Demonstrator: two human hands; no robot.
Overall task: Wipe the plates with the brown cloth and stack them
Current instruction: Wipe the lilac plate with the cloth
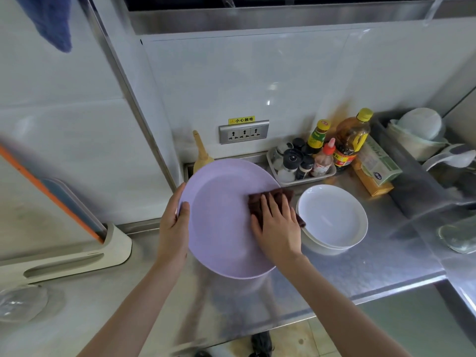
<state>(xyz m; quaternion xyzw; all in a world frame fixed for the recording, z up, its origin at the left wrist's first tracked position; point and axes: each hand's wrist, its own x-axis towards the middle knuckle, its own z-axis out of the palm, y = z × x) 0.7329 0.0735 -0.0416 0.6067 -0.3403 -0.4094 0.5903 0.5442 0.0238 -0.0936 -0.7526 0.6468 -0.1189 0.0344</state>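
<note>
One purple plate [219,228] up off the worktop [373,266], tilted toward the camera. Left hand [173,229] grips its left rim, thumb over the front. Right hand [277,228] lies flat, fingers [268,204] straight, pressing the brown cloth [270,197] on the plate's right side. Best approach imo: firm rim grip, sweep centre to edge, cover the whole face. White plates [332,217] stacked just right of it, top one bare. Tray [304,177] at the back holds sauce bottles [319,137] & shakers. Rack [417,148] far right holds bowls.
</note>
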